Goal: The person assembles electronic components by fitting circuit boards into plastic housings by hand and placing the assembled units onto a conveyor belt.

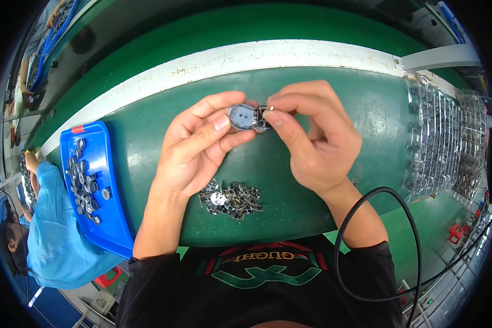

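My left hand (202,145) holds a small grey oval plastic housing (242,116) between thumb and fingers above the green table. My right hand (311,136) pinches a small dark metal part (263,118) against the housing's right end. Both hands meet over the middle of the table. Below them lies a loose pile of small dark and silvery metal parts (232,198) on the green surface.
A blue tray (112,218) with several grey housings stands at the left. Clear plastic blister trays of parts (445,139) lie at the right. A white rail (246,57) runs along the table's far side. A black cable (404,218) loops by my right forearm. Another person in blue sits at the lower left.
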The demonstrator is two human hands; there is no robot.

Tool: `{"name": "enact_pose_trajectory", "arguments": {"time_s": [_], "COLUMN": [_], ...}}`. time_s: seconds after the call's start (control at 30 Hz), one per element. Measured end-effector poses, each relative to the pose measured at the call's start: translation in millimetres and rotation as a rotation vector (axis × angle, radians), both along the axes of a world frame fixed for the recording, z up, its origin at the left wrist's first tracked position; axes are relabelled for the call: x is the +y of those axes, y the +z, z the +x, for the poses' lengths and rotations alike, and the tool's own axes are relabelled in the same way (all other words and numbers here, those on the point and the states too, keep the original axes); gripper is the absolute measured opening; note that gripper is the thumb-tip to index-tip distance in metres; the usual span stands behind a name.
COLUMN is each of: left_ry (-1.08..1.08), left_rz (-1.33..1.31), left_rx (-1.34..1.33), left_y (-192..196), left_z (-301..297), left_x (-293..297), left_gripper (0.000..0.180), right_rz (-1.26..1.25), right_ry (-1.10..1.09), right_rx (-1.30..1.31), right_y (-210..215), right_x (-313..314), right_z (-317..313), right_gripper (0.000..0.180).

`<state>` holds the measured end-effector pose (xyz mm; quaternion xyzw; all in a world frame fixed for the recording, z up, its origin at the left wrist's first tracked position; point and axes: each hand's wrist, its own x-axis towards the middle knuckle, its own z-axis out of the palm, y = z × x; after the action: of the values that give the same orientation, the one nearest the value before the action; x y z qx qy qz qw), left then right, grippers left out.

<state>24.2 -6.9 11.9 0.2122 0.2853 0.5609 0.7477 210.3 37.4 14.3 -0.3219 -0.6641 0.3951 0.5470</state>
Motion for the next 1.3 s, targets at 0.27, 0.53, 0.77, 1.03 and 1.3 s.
{"name": "enact_pose_trajectory", "arguments": {"time_s": [0.27, 0.53, 0.77, 1.03, 1.3], "left_ry": [-0.029, -0.01, 0.064, 0.188, 0.507], "left_rz": [-0.043, -0.052, -0.032, 0.02, 0.191], "left_rx": [0.001, 0.1, 0.208, 0.793, 1.306], "left_y": [-1, -3, -1, 11, -10], "left_z": [2, 2, 5, -25, -105], "left_x": [-1, -4, -6, 30, 126], "left_gripper": [0.036, 0.036, 0.032, 0.028, 0.029], "right_rz": [0.294, 0.333, 0.323, 0.184, 0.324], "right_ry": [-0.103, -0.099, -0.124, 0.022, 0.544], "right_rx": [-0.141, -0.177, -0.188, -0.227, -0.537], "right_y": [-4, -6, -14, -22, -14], "right_x": [-1, -1, -2, -6, -35], "right_z": [-8, -9, -13, -21, -41], "right_gripper": [0.019, 0.021, 0.02, 0.033, 0.03]}}
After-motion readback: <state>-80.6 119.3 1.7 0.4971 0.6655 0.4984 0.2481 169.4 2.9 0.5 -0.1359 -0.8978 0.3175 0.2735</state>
